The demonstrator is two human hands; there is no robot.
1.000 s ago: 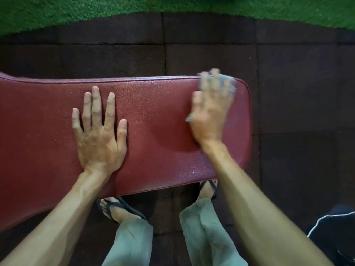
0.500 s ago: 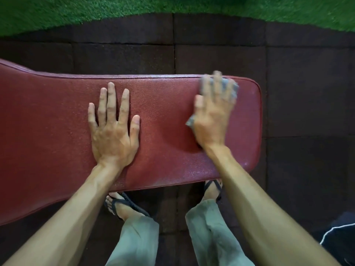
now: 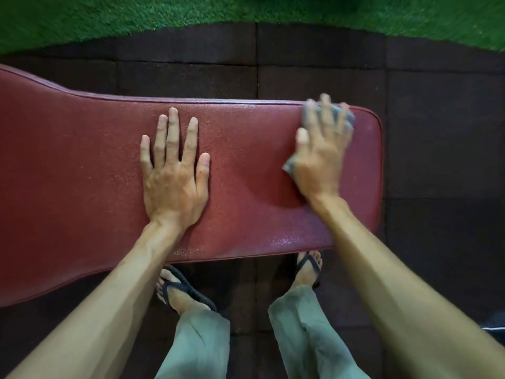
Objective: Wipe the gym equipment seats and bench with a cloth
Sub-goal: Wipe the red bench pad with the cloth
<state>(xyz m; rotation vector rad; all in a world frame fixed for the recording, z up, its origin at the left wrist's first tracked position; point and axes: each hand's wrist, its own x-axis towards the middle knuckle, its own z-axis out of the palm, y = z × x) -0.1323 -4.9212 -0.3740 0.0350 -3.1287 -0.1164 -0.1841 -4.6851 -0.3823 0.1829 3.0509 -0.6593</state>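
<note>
A dark red padded bench (image 3: 82, 173) runs across the view from the left edge to a rounded end at the right. My left hand (image 3: 175, 173) lies flat on its middle, fingers spread, holding nothing. My right hand (image 3: 321, 157) presses a grey cloth (image 3: 289, 168) onto the pad near the right end, by the far edge. Most of the cloth is hidden under the palm and fingers; grey bits show between the fingers and at the thumb side. The right hand is blurred by motion.
Dark rubber floor tiles (image 3: 437, 146) surround the bench. Green artificial turf (image 3: 136, 15) lies beyond them at the top. My feet in black sandals (image 3: 180, 291) stand under the near edge. A dark object with a white line (image 3: 494, 324) sits at the lower right.
My right hand with the cloth has slid a little toward the far edge of the pad. My left hand stays flat in place. The camera has shifted slightly.
</note>
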